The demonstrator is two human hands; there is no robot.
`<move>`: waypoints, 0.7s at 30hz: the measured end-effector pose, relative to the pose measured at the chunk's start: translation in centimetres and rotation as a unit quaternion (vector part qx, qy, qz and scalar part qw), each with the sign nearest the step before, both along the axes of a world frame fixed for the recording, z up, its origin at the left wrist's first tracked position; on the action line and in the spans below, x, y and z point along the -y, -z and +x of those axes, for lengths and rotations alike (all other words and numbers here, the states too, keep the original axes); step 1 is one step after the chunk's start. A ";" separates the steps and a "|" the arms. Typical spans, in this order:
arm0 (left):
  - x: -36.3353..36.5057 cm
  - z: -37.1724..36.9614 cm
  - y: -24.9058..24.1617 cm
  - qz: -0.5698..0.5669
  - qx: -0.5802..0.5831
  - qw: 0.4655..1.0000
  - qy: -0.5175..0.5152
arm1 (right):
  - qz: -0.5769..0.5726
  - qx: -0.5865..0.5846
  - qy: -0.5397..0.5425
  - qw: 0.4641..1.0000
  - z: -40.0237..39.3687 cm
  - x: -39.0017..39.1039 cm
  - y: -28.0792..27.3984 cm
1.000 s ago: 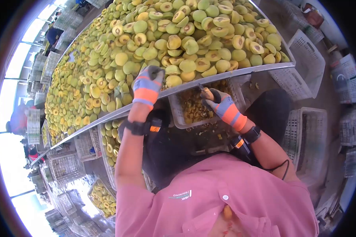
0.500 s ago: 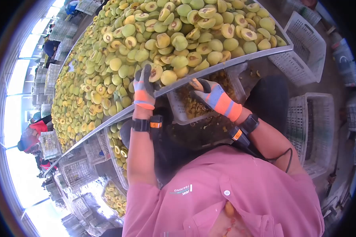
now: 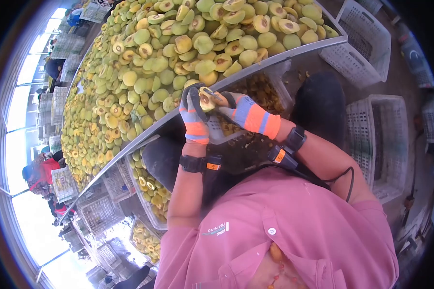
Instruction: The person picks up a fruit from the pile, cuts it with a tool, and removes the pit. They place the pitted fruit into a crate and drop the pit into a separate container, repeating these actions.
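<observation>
My left hand (image 3: 195, 113), in a grey and orange glove, holds a halved fruit (image 3: 207, 100) with its brown centre turned up, just off the metal table edge (image 3: 275, 58). Against that fruit is my right hand (image 3: 238, 111), gloved too, its fingers closed round a small tool (image 3: 220, 98) with an orange-brown handle; the tip is hard to make out. Beyond the edge lies a big heap of green-yellow halved fruit (image 3: 154, 62). Under my hands, a crate (image 3: 220, 138) holds brownish scraps.
White crates stand at the right (image 3: 390, 144) and back right (image 3: 381, 48). A crate of halved fruit (image 3: 154, 192) sits below the table at the left. Several people are at the far left, one in red (image 3: 48, 171). My knees are beneath the table edge.
My left hand has left the heap with a halved fruit and moved right and down. My right hand has moved left, bringing the tool to the fruit. The view has shifted slightly.
</observation>
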State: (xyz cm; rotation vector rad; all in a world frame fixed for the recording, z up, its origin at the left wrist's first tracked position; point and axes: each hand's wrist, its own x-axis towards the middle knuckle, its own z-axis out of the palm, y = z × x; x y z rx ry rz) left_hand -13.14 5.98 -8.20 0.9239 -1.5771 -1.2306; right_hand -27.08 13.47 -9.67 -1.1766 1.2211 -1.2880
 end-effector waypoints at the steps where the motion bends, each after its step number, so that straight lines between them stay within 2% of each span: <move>1: -0.2 -0.6 -0.1 0.041 -0.043 0.998 -0.014 | 0.004 -0.026 0.001 1.000 -0.1 0.0 0.1; 3: -0.2 -0.9 -0.2 0.092 -0.063 0.993 -0.035 | 0.010 -0.077 0.001 0.997 -0.1 0.2 0.1; 6: -0.4 -0.8 -0.3 -0.045 0.076 0.995 -0.041 | 0.022 -0.084 0.003 0.996 -0.2 -0.2 -0.2; 9: -0.6 -0.6 -0.9 -0.212 0.215 0.953 -0.040 | 0.026 -0.109 -0.011 0.994 -0.3 -0.6 -0.7; 12: -0.9 -0.9 -1.8 -0.241 0.242 0.939 -0.045 | 0.038 -0.170 -0.013 0.985 -0.1 -0.4 -0.4; 15: -0.1 -0.1 -0.7 -0.329 0.269 0.905 -0.032 | 0.041 -0.253 -0.019 0.966 -0.3 -0.6 -0.2; 17: 0.3 0.5 -0.5 -0.111 0.216 0.970 0.007 | 0.060 -0.272 -0.051 0.959 -0.6 -0.7 -0.3; 18: 0.5 0.5 -0.5 -0.001 0.184 0.983 0.028 | 0.069 -0.283 -0.064 0.955 -0.8 -0.7 -0.3; 21: 0.2 0.1 -0.9 -0.177 0.319 0.931 -0.008 | 0.063 -0.192 -0.061 0.977 -0.9 -0.8 0.3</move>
